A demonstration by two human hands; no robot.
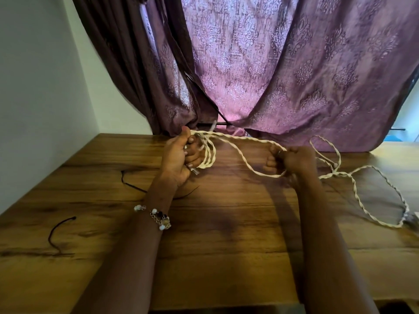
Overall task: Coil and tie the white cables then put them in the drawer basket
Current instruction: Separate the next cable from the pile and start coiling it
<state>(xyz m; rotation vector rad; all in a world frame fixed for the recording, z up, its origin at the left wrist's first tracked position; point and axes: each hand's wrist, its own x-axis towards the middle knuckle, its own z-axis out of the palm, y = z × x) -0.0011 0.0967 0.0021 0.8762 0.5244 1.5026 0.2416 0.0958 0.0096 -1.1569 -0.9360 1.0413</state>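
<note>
Twisted white cable (238,138): loops gripped in left hand (179,155), strand pinched by right hand (292,159), w/ wood-grain table (226,223).

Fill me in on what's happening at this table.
A person is coiling a white cable over a wooden table. The left hand grips a few finished loops, and the right hand grips the next stretch. The rest of the cable trails loose across the table to the right, so the coil is unfinished and untied. Two dark ties lie on the table to the left. No drawer basket is in view.
</note>
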